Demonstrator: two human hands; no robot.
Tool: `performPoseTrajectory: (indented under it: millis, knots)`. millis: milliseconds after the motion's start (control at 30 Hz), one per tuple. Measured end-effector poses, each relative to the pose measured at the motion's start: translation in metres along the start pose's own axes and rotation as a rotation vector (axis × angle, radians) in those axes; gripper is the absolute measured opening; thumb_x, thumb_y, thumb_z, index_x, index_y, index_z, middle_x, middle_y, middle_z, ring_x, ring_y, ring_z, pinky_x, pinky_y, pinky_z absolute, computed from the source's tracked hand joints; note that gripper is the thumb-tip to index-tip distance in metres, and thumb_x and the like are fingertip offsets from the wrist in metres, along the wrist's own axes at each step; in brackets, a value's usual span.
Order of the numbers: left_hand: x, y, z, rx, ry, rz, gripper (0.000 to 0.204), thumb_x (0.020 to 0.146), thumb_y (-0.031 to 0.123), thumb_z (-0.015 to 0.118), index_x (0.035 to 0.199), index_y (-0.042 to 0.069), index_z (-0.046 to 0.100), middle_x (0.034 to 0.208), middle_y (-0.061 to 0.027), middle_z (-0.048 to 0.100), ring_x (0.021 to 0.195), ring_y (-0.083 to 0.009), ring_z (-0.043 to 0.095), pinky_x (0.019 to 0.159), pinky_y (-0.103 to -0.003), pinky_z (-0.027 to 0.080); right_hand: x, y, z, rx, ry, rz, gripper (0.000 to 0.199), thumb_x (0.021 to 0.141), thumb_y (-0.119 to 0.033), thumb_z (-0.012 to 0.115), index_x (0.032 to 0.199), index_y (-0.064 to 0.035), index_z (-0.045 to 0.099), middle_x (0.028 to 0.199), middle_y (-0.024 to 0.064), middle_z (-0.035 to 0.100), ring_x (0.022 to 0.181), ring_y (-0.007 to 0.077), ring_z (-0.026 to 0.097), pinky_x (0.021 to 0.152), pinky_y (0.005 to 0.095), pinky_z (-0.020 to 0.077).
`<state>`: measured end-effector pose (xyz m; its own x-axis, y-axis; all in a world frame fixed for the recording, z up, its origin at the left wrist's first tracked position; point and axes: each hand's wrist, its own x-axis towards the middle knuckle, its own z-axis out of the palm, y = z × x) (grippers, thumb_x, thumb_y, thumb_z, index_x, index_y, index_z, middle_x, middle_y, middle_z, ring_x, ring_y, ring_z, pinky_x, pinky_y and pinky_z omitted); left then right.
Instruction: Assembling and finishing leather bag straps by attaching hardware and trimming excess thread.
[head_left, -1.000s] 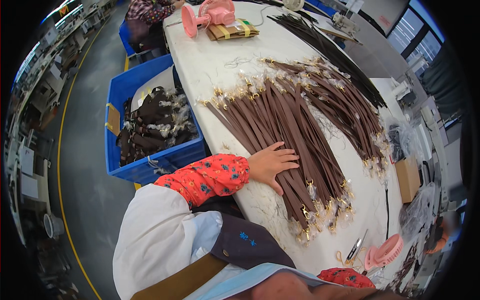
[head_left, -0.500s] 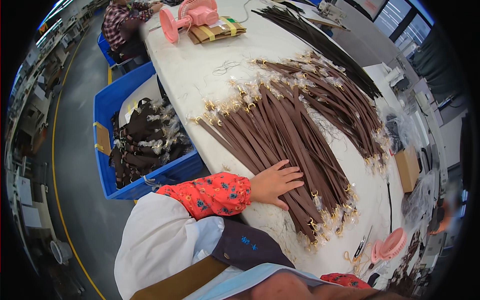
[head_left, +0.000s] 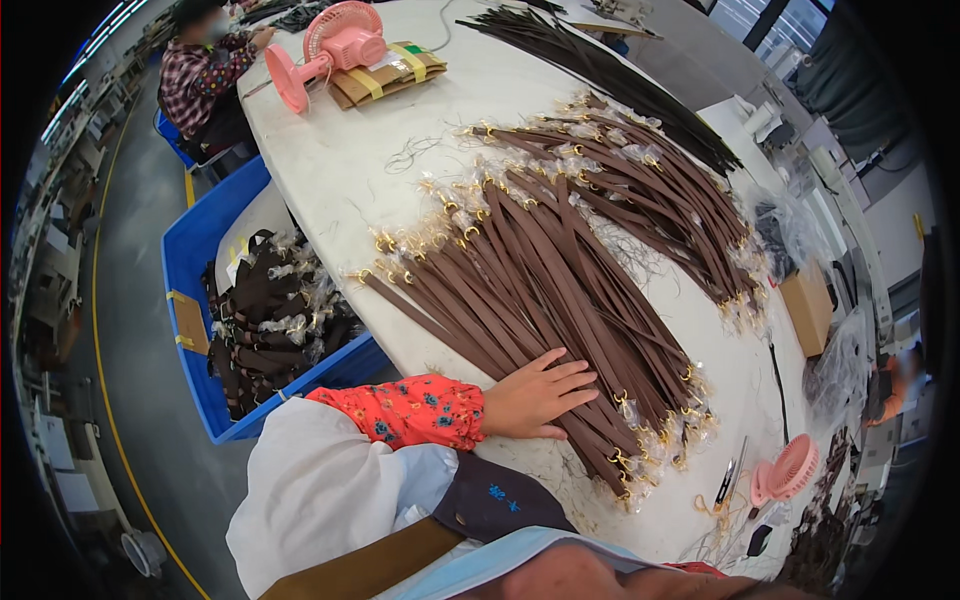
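My left hand lies flat, fingers spread, on the near end of a broad pile of brown straps. The straps run side by side, with gold-coloured metal hooks and bits of clear plastic wrap at both ends. Behind them to the right lies a second pile of brown straps with the same gold hooks and wrap. My right hand is out of sight; only a sliver of its red sleeve shows at the lower edge.
Left of the white table stands a blue bin holding dark straps. A pink fan and a cardboard packet sit at the far end. Black strips lie behind. Scissors and a small pink fan lie near right. A person sits far left.
The view has shifted, so table and piles appear a little further left. My left hand stays flat on the straps. Less of my right sleeve shows.
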<state>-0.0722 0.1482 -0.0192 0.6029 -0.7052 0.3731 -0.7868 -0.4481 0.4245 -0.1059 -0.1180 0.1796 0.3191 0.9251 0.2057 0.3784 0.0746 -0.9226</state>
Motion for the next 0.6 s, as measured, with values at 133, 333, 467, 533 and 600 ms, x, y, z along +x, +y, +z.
performPoseTrajectory:
  millis: [133, 333, 467, 533, 600]
  knots:
    - [0.0, -0.001, 0.001, 0.005, -0.006, -0.008, 0.074, 0.08, 0.048, 0.066, 0.137, 0.008, 0.042, 0.142, -0.0145, 0.041, 0.138, -0.0298, 0.03, 0.115, -0.052, 0.016, 0.001, -0.003, 0.004, -0.024, 0.011, 0.024, 0.028, 0.089, -0.019, 0.061, 0.11, -0.0007, 0.058, 0.103, 0.0188, 0.061, 0.098, 0.0362, 0.061, 0.097, 0.0498, 0.0392]
    - [-0.002, 0.0, -0.004, -0.006, -0.043, -0.021, 0.075, 0.081, 0.044, 0.068, 0.14, 0.011, 0.038, 0.146, -0.0126, 0.036, 0.14, -0.0284, 0.027, 0.115, -0.051, 0.016, 0.0, -0.008, 0.016, -0.049, 0.026, 0.054, 0.032, 0.088, -0.02, 0.064, 0.112, -0.0004, 0.058, 0.106, 0.0201, 0.061, 0.1, 0.0374, 0.061, 0.1, 0.0503, 0.0376]
    - [-0.009, -0.001, -0.02, -0.061, -0.077, -0.012, 0.078, 0.078, 0.036, 0.074, 0.142, 0.011, 0.036, 0.149, -0.0138, 0.03, 0.142, -0.0296, 0.023, 0.115, -0.052, 0.015, -0.002, -0.008, 0.023, -0.07, 0.046, 0.07, 0.034, 0.087, -0.02, 0.065, 0.114, -0.0002, 0.058, 0.107, 0.021, 0.061, 0.102, 0.0382, 0.06, 0.102, 0.0505, 0.0366]
    - [-0.02, -0.005, -0.03, -0.05, -0.076, -0.043, 0.08, 0.076, 0.035, 0.075, 0.142, 0.011, 0.036, 0.15, -0.0141, 0.028, 0.142, -0.0302, 0.021, 0.115, -0.053, 0.014, -0.003, -0.007, 0.026, -0.08, 0.068, 0.081, 0.035, 0.087, -0.02, 0.066, 0.115, -0.0001, 0.058, 0.108, 0.0215, 0.061, 0.103, 0.0386, 0.06, 0.103, 0.0507, 0.0361]
    - [-0.035, -0.008, -0.046, -0.026, -0.077, -0.065, 0.082, 0.075, 0.034, 0.077, 0.142, 0.011, 0.036, 0.151, -0.0145, 0.026, 0.143, -0.0307, 0.02, 0.115, -0.054, 0.013, -0.008, -0.01, 0.034, -0.099, 0.096, 0.081, 0.036, 0.086, -0.02, 0.067, 0.115, 0.0, 0.058, 0.109, 0.0219, 0.061, 0.104, 0.039, 0.06, 0.104, 0.0508, 0.0355]
